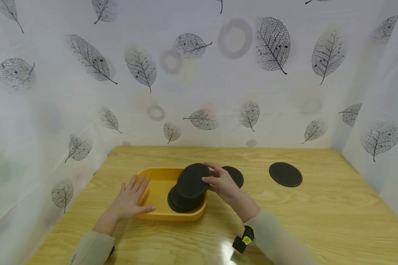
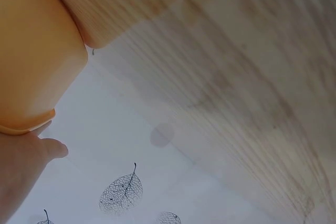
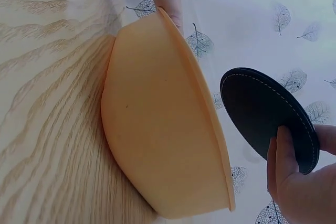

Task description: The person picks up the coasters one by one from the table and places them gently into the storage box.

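Fingers and thumb of the right hand pinch a round black disc by its edge, with only the disc's width in their grip. The disc is tilted, up in the air to the left of that hand (pale stitches run round its rim). Below it, at least two other discs lie in a stack in the yellow tray, which sits between the two hands. The left hand is spread wide, fingers straight, on the tray's left side, and it grips nothing. One disc lies on the wooden table just past the right hand, partly hidden by it. Another disc lies well to that hand's right.
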Action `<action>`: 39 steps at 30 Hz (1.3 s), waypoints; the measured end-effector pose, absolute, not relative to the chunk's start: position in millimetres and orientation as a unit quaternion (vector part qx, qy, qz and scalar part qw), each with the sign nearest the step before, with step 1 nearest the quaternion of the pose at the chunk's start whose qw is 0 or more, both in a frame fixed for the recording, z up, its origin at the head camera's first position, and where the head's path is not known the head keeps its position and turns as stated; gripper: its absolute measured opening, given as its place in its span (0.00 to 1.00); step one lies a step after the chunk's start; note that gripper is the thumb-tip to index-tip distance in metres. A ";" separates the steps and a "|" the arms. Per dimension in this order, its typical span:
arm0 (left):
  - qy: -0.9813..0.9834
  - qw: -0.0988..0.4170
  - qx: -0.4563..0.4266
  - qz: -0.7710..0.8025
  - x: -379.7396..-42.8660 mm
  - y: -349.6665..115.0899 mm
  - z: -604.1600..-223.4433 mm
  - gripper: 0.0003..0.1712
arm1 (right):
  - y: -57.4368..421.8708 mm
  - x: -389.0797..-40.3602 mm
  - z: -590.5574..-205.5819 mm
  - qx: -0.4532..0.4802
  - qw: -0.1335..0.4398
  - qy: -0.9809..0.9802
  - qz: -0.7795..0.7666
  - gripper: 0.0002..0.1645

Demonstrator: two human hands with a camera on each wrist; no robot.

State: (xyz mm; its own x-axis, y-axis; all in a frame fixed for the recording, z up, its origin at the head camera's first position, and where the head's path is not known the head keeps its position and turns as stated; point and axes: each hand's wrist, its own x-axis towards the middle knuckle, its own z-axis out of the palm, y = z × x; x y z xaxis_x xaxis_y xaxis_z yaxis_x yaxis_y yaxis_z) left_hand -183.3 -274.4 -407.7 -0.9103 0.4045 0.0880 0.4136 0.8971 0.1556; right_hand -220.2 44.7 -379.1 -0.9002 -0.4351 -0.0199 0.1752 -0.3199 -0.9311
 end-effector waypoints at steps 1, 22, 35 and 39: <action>-0.973 0.029 -0.212 -0.087 -182.9 -274.4 -407.8 0.53 | 43.2 -220.4 -379.3 -0.119 0.190 0.550 -0.804 0.36; -0.974 0.022 -0.207 -0.085 -182.9 -273.4 -407.0 0.54 | 24.9 -219.7 -378.1 -0.140 0.194 0.544 -0.805 0.35; -0.975 0.019 -0.204 -0.082 -183.1 -273.2 -406.9 0.54 | 22.2 -219.9 -380.0 -0.132 0.184 0.552 -0.803 0.33; -0.975 0.021 -0.204 -0.081 -183.4 -273.3 -406.6 0.54 | 21.5 -220.1 -380.4 -0.130 0.174 0.551 -0.805 0.33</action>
